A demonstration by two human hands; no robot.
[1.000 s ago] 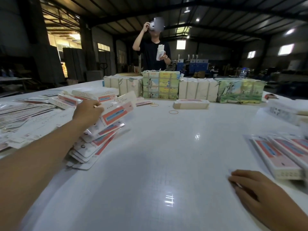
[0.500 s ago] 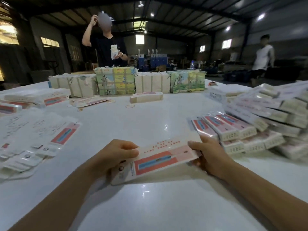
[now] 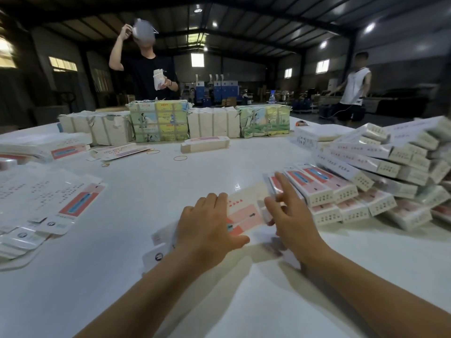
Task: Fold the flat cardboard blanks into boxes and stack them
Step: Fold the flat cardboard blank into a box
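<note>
In front of me a white and pink cardboard blank (image 3: 244,215) is held just above the white table (image 3: 151,191). My left hand (image 3: 210,228) grips its left half, fingers curled over the far edge and thumb on the near side. My right hand (image 3: 290,215) holds the blank's right end, thumb on an end flap and index finger sticking up; it is motion-blurred. Flat blanks (image 3: 48,206) lie fanned out at the left. Folded boxes (image 3: 366,167) are stacked at the right, close to my right hand.
Wrapped bundles (image 3: 158,120) stand in a row across the far side of the table, with one box (image 3: 205,144) and rubber bands (image 3: 180,157) before them. One person (image 3: 146,69) stands behind the bundles; another person (image 3: 353,91) walks at the far right.
My left hand took one blank from the left pile and brought it to the middle, where my right hand joined it. Both hands have since closed in on the blank.
</note>
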